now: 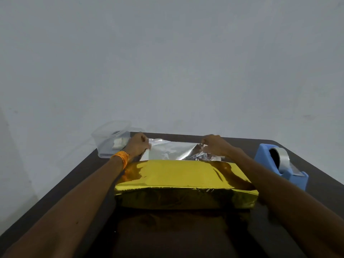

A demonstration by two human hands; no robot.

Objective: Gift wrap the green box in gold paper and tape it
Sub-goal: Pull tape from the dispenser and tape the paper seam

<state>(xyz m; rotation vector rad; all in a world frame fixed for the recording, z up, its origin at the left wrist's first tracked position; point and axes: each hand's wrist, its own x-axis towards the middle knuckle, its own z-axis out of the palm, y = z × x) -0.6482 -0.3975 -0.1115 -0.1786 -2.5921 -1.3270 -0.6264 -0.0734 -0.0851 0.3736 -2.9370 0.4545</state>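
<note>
The box lies in the middle of the dark table, covered on its top and near side by gold paper [178,175]; no green shows. Beyond the box the paper's far flap [171,150] stands up, showing its silver underside. My left hand [137,146] pinches the flap's far left corner. My right hand [214,145] pinches the flap's far edge toward the right, where the sheet is crumpled. Both forearms reach along the box's two ends.
A blue tape dispenser [279,164] with a roll of tape stands at the right edge of the table [74,183]. A clear plastic container [109,140] with something white inside sits at the far left corner. A pale wall rises just behind the table.
</note>
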